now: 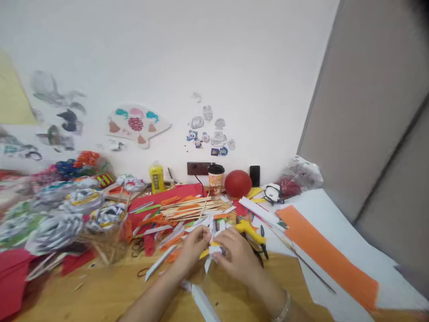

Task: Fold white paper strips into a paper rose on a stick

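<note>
White and yellow folded paper strips [215,249] are gathered between your two bare hands, just over the near part of the flat brown wooden table [100,299]. Your left hand [196,245] is narrow, thumb and fingertips drawn together on the left edge of the strips; your right hand [239,257] is curled around their right side, its thumb pressed over a white piece. The step in hand looks like fitting or folding these small pieces together, though blur and your fingers hide the exact join. The next move seems to call for a steady right-hand hold while your left fingertips make fine adjustments, as thin paper may crease or slip. Beyond your hands lies a pile of thin, straight, pale wooden sticks [187,208], and just beside your right hand is a bent yellow-and-black tool [250,231] whose kind I cannot tell
</note>
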Motion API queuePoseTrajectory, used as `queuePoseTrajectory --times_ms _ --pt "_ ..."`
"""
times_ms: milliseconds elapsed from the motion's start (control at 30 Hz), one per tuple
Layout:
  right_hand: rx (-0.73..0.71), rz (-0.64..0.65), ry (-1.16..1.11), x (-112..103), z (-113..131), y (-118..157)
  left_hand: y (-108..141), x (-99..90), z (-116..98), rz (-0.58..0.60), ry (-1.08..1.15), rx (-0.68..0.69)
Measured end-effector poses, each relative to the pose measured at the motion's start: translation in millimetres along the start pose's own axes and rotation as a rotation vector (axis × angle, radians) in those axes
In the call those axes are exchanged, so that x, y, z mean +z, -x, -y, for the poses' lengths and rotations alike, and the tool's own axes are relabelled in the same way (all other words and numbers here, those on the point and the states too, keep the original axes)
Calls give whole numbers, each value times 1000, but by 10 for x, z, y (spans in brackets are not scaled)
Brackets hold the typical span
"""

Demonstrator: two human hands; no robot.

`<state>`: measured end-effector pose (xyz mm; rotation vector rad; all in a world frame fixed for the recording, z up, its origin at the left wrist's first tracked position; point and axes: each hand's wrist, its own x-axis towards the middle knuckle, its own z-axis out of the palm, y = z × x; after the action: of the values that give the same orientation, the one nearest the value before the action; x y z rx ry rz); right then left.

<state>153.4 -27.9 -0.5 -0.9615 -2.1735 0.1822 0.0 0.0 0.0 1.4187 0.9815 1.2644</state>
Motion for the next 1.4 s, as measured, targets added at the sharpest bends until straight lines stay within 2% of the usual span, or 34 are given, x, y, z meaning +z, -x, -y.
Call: queuePoseTrajectory --times_ms 267,400,500,633,767,933,1033,1133,1267,1333,1400 --pt "2 -83 -24 22 -6 16 -30 -8 115 -29 58 2" --pt "53 -242 -78 -33 -78 6 -41 -31 100 -30 118 18" --pt "46 -324 8 -26 -161 10 -46 -29 106 -71 179 22" --pt "-41 -300 151 82 -176 16 -21 28 151 -165 132 93" --pt "-41 -312 221 182 -104 12 26 83 182 -222 41 196" --pt "-42 -247 203 155 -92 13 31 53 169 -246 -18 229" --pt "-18 -262 183 127 -119 21 35 32 143 -279 -10 233" --pt "-23 -262 199 129 -119 26 71 49 133 -240 8 206" --pt "-92 -227 182 91 -86 33 108 63 172 -169 -81 232" --pt "-112 -202 107 46 -80 37 101 38 201 -171 -120 251" --pt "-39 -258 -7 10 -94 35 84 -5 227 -215 -129 272"
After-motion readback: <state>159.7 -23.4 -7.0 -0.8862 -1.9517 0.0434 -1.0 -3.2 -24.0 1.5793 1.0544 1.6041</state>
